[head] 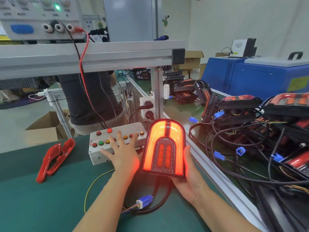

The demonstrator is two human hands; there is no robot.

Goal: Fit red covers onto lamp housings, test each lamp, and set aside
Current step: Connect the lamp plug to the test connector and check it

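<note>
We note an arched lamp (164, 148) with red cover fitted, glowing orange-red, tilted upright above our green mat, spare red covers (55, 159) lying flat far left, finished lamps (240, 106) heaped right

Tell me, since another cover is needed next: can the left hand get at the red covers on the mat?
Probably yes: the left hand lies open on the button box, and bare mat separates it from the red covers.
</note>
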